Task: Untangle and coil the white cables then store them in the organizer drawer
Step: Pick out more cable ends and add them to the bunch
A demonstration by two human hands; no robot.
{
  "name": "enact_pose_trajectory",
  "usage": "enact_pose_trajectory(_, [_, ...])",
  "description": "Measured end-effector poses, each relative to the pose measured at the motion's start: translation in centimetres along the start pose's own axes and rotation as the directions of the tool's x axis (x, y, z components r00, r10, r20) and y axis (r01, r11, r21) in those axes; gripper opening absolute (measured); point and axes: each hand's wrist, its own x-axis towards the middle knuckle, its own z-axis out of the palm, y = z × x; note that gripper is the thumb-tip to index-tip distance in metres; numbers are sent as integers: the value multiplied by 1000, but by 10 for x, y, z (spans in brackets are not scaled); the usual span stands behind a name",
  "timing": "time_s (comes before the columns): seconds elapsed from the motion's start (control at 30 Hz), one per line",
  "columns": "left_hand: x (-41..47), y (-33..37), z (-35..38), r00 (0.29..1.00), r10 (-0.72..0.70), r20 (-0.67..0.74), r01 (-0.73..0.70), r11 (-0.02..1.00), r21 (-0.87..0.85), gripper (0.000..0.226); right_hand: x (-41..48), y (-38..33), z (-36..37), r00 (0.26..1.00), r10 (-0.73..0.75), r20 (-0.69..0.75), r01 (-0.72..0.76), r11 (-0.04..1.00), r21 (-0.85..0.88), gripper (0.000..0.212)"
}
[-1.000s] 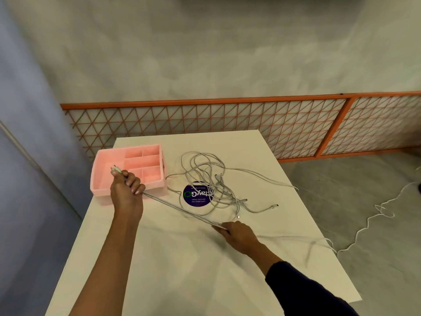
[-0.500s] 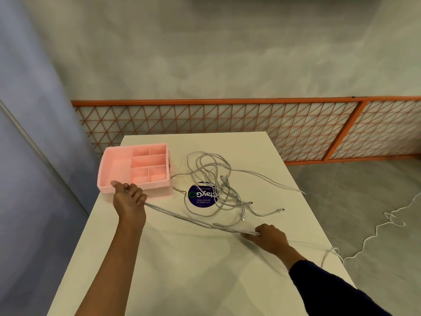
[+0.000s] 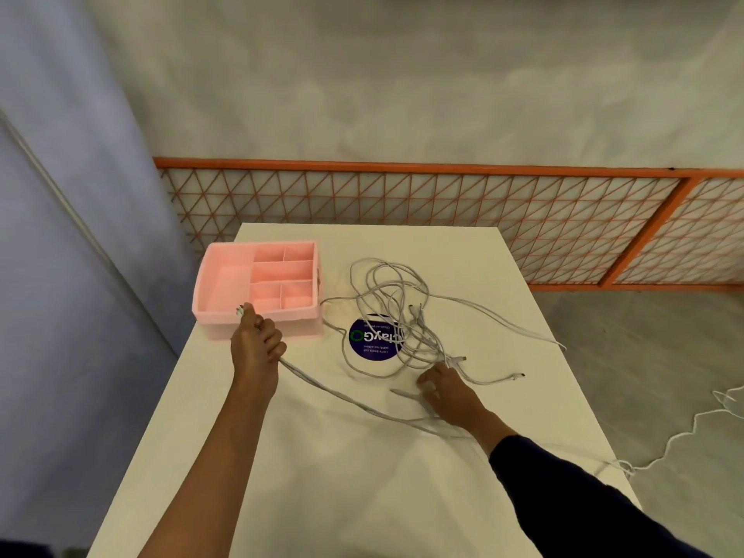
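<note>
A tangle of white cables point(image 3: 396, 316) lies on the white table point(image 3: 362, 477), right of a pink organizer drawer point(image 3: 225, 283) with several compartments. My left hand point(image 3: 255, 342) grips one end of a white cable point(image 3: 342, 400) just in front of the drawer, its plug poking out above my thumb. That cable runs across the table to my right hand point(image 3: 447, 396), which lies over it with curled fingers near the tangle's front edge; the exact hold is blurred. Past that hand the cable trails off the table's right edge.
A round dark blue sticker point(image 3: 372, 340) sits under the tangle. Loose plug ends point(image 3: 517, 376) lie to the right. Another white cord point(image 3: 684, 432) lies on the grey floor. An orange lattice fence point(image 3: 443, 219) stands behind the table, with a blue wall on the left.
My right hand has slid back toward the tangle along the cable, after pulling right. My left hand stayed near the drawer's front, still holding the cable end.
</note>
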Motion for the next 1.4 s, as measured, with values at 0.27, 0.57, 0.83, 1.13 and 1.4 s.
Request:
enact_pose_trajectory(0.27, [3,3,0,999,6,35,-8,998,65,38,22,-12,-3,978,136,-155,-173,952,-254,25])
enact_pose_trajectory(0.57, [6,2,24,983,36,181,-56,993,104,38,55,-81,-148,722,177,-669,242,841,483,21])
enact_pose_trajectory(0.83, [-2,7,36,959,94,268,-149,970,192,35,45,-150,-266,515,167,-840,622,601,501,21])
enact_pose_trajectory(1.13, [-15,8,50,924,133,358,-227,945,236,31,31,-176,-210,878,-119,-465,388,746,541,15])
enact_pose_trajectory(1.4, [-15,2,51,927,134,349,-197,969,151,27,36,-176,-117,920,-269,-285,385,756,529,18])
